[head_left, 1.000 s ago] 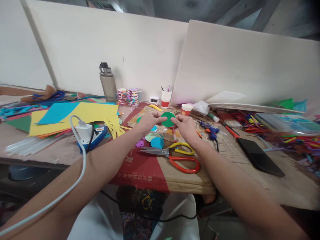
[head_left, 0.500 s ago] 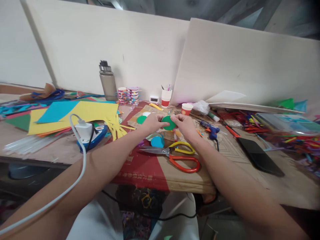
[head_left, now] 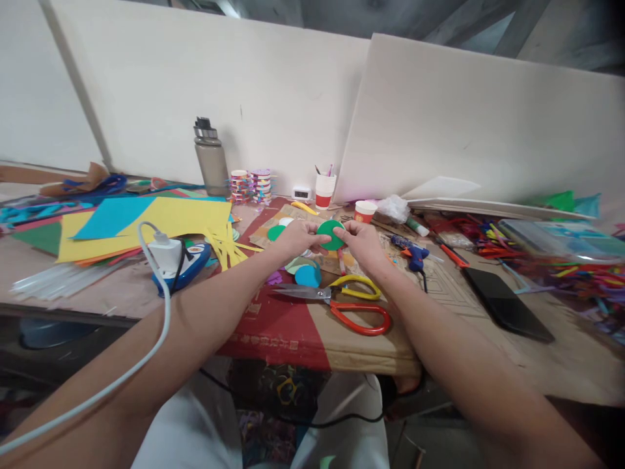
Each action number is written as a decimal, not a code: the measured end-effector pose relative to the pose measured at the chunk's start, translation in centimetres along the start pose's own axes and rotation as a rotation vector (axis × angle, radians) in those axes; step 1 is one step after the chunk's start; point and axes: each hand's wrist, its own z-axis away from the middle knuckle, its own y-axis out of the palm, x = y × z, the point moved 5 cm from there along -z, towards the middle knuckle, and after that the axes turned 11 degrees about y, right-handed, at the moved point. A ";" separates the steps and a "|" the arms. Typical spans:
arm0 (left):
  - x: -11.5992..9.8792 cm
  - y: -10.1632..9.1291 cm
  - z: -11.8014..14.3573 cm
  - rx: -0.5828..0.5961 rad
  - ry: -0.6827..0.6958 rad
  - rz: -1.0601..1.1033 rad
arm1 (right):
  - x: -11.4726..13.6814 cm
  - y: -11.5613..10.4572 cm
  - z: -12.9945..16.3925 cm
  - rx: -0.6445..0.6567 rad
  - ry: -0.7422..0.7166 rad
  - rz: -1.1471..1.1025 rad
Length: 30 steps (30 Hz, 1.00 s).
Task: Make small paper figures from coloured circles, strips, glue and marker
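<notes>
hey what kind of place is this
Likely a paper-craft worktable: coloured paper sheets, scissors and a glue gun lie about, and both hands hold a green paper disc.

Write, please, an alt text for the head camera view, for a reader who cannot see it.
Two bare hands, left hand and right hand, hold a green paper circle between them above a cluttered craft table. Just nearer lie scissors with yellow and red handles and a blue paper circle; coloured paper sheets are spread at the left.

Pale leaning boards (head_left: 273,98), cluttered table (head_left: 561,365)
</notes>
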 end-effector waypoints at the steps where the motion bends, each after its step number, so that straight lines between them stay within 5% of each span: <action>1: -0.1 0.0 0.0 0.003 0.012 0.026 | 0.1 -0.2 0.0 -0.011 0.005 -0.021; 8: -0.3 0.5 0.0 0.138 0.058 0.083 | -0.2 -0.7 -0.2 -0.052 0.035 -0.178; 17: 0.5 -0.3 -0.3 0.005 -0.019 0.081 | 0.3 -0.2 -0.1 -0.008 -0.036 -0.020; 24: 1.3 0.0 0.3 -0.015 -0.255 0.389 | 1.7 -1.1 0.8 -0.223 -0.395 0.272; 30: 1.3 -0.9 -0.5 -0.092 -0.081 0.407 | 2.3 -0.3 1.6 -0.148 -0.575 0.503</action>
